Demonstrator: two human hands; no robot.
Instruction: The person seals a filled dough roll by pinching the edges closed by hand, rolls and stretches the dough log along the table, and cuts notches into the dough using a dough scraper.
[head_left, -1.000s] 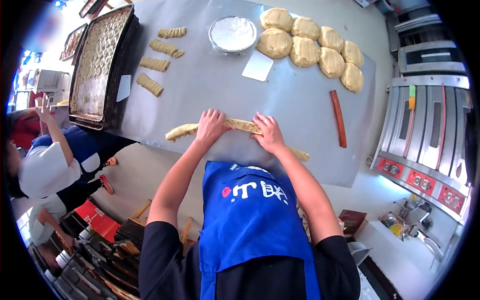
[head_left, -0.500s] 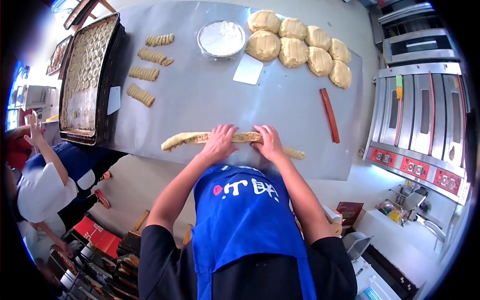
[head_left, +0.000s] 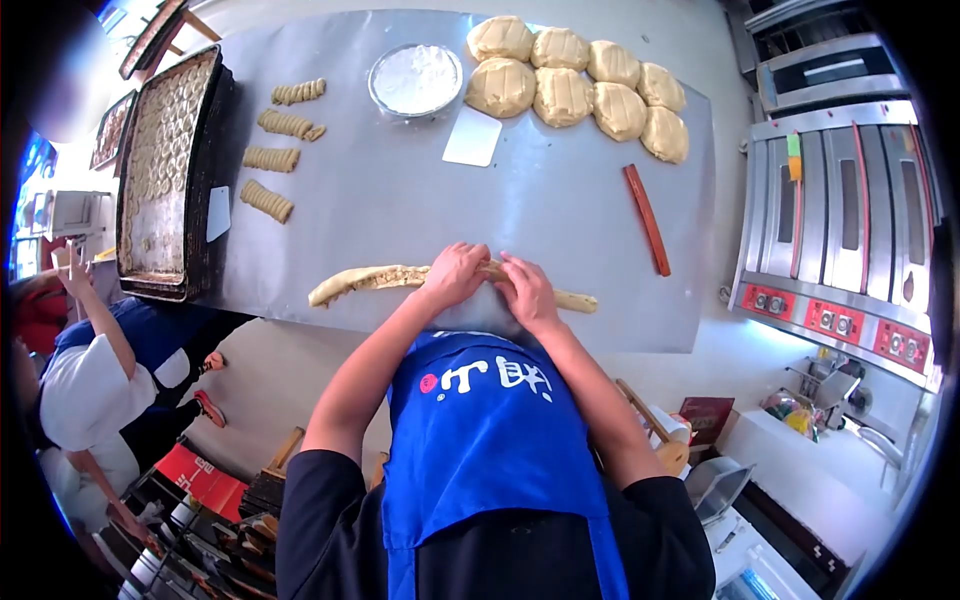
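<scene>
A long dough strip with crumbly brown filling (head_left: 365, 281) lies along the near edge of the metal table. Its left stretch is partly open, with the filling showing. The right end is closed into a smooth roll. My left hand (head_left: 458, 274) grips the strip near its middle, fingers curled over it. Close beside it, my right hand (head_left: 527, 289) is closed on the same strip, thumb and fingers pinching the dough. My fingers hide the part between the hands.
Large dough mounds (head_left: 562, 97) sit at the back right, near a bowl of white flour (head_left: 416, 80) and a white scraper (head_left: 472, 137). A reddish stick (head_left: 647, 220) lies right. Sliced dough rolls (head_left: 271, 159) and a black-rimmed tray (head_left: 206, 170) are left. A co-worker (head_left: 90, 390) stands beyond the tray.
My hands have come closer together on the dough strip, and less filling shows between them. The view has shifted slightly, so the table's things sit a little further left.
</scene>
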